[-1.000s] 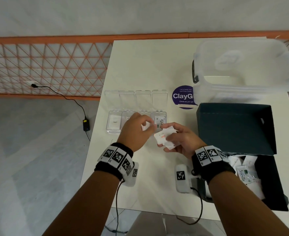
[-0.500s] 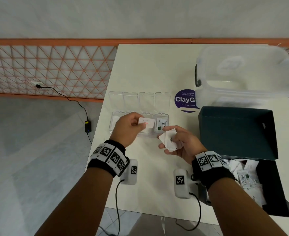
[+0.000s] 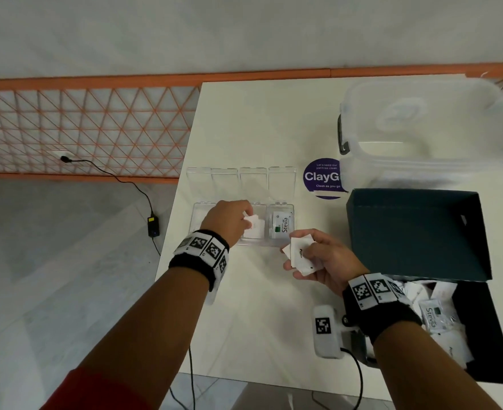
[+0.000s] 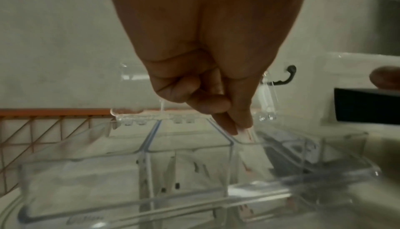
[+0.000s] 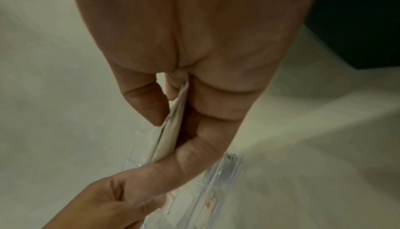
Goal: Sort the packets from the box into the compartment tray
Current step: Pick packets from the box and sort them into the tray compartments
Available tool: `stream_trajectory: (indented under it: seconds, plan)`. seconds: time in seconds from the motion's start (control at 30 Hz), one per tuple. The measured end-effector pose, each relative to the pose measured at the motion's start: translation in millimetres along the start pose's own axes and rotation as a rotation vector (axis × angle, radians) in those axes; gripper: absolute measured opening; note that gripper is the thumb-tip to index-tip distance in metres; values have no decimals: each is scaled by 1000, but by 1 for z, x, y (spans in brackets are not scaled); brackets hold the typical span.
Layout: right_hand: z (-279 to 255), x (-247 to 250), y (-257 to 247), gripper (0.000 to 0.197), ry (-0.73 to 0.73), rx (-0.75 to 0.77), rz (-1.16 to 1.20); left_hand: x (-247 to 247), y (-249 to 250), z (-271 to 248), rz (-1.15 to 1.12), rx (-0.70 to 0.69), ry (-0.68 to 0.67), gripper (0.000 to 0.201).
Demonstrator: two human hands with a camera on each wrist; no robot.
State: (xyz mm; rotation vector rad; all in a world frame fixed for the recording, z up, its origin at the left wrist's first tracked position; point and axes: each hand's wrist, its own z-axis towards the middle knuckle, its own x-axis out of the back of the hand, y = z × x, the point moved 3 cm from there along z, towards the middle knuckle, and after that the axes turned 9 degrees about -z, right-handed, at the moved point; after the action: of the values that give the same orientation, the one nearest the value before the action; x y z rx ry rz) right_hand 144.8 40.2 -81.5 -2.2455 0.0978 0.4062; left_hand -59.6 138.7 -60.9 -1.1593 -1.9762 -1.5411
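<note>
A clear compartment tray (image 3: 282,242) with its lids folded back lies on the white table. My left hand (image 3: 229,221) hangs over its third compartment and pinches a white packet (image 3: 254,229) at the rim; in the left wrist view the packet (image 4: 249,134) shows below the fingertips (image 4: 229,126). A Stevia packet (image 3: 281,227) lies in the rightmost compartment. My right hand (image 3: 318,255) holds a small stack of white packets (image 3: 299,253) just right of the tray, pinched between thumb and fingers (image 5: 171,123). The dark box (image 3: 478,327) at right holds several more packets (image 3: 433,315).
A large clear lidded tub (image 3: 427,128) stands at the back right, behind the box's raised dark lid (image 3: 416,232). A purple round sticker (image 3: 322,177) lies beside the tray. The table's left edge (image 3: 173,220) runs close to the tray. An orange lattice railing (image 3: 81,128) is beyond.
My left hand took one packet from the stack and carried it left and away to the tray's third compartment. My right hand stayed near the tray with the other packets.
</note>
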Motion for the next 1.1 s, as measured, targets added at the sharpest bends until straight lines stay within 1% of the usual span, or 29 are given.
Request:
stream_trajectory:
  seconds: [0.07, 0.17, 0.23, 0.33, 0.47, 0.57, 0.63, 0.7, 0.8, 0.87, 0.93, 1.0, 1.1]
  plan:
    - [0, 2, 1, 42, 5, 2, 4, -6, 1, 5, 92, -25, -36, 23]
    - [0, 5, 2, 41, 4, 4, 6, -14, 1, 11, 278, -75, -84, 20]
    - [1, 6, 1, 41, 6, 5, 6, -19, -1, 15, 358, -99, -103, 21]
    - [1, 8, -2, 44, 9, 11, 2, -25, -3, 17, 400, -158, -94, 28]
    - [-1, 8, -5, 40, -1, 16, 2, -26, -6, 13, 366, -189, -45, 31]
    - [-2, 7, -7, 37, -7, 22, -11, -20, -1, 5, 258, -232, 34, 24]
    - [-1, 5, -7, 37, 13, 19, -22, -14, 8, -5, 113, -273, 112, 18]
    - [0, 3, -8, 36, 48, 18, -50, -9, 21, -19, -72, -301, 128, 11]
    - [0, -4, -10, 33, 60, 25, -79, -8, 38, -43, -311, -283, 9, 11]
    - [-1, -9, -12, 32, 45, 37, -111, -10, 44, -54, -356, -241, -100, 15]
    - [-3, -16, -14, 32, 23, 48, -160, -11, 45, -59, -372, -196, -173, 26]
    - [-4, -22, -15, 33, 18, 54, -183, -10, 43, -62, -391, -150, -195, 35]
    - [-3, -27, -16, 34, 44, 59, -150, -5, 34, -66, -449, -109, -196, 44]
